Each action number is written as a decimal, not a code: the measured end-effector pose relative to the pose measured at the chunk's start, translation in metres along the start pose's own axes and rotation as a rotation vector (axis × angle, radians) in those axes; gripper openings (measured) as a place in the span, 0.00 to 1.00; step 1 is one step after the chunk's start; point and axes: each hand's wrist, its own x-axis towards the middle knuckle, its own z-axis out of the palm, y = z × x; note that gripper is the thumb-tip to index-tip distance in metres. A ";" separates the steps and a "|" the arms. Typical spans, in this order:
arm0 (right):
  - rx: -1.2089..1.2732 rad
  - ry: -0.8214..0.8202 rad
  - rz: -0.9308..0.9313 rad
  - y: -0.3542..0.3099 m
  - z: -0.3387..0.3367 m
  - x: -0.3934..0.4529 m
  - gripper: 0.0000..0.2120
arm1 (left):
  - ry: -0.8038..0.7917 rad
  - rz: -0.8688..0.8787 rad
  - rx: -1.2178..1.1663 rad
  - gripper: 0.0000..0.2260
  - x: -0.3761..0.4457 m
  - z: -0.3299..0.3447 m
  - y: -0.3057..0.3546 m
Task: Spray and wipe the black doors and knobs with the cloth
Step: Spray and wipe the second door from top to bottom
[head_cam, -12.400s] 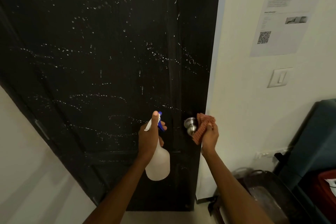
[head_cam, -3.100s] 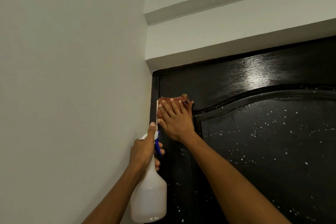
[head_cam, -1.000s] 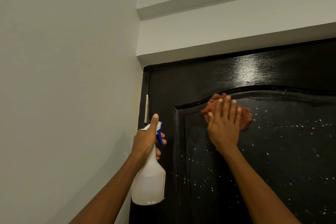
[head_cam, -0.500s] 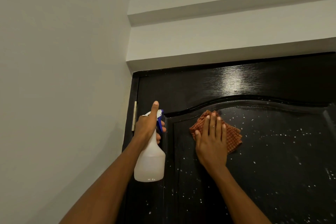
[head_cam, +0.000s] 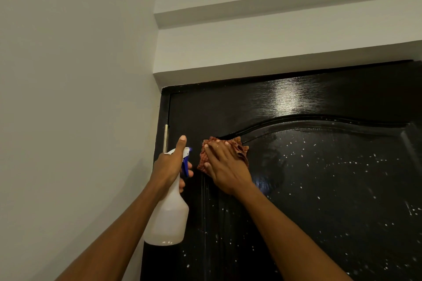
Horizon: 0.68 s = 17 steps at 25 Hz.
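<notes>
Door (head_cam: 319, 189): gloss black, wood-grain sheen along its top edge, white droplet specks scattered over the arched panel; cloth (head_cam: 239, 149) under my right hand (head_cam: 225, 166): rust-red and tan check; spray bottle (head_cam: 169, 219) in my left hand (head_cam: 169, 166): translucent white body, white head, blue trigger and nozzle tip; hinge (head_cam: 165, 138) at the door's left edge: pale cream; wall (head_cam: 75, 98) and lintel: off-white.
</notes>
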 end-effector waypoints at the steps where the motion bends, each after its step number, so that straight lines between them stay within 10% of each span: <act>1: -0.011 0.014 -0.012 0.009 -0.004 -0.003 0.32 | -0.001 -0.002 -0.010 0.34 0.000 0.002 -0.002; 9: -0.010 0.348 0.715 0.106 -0.038 -0.043 0.31 | -0.080 -0.026 -0.072 0.36 0.000 0.022 -0.005; 17: 0.100 0.037 0.191 -0.039 0.005 -0.002 0.29 | 0.010 -0.012 -0.030 0.34 -0.006 0.011 -0.010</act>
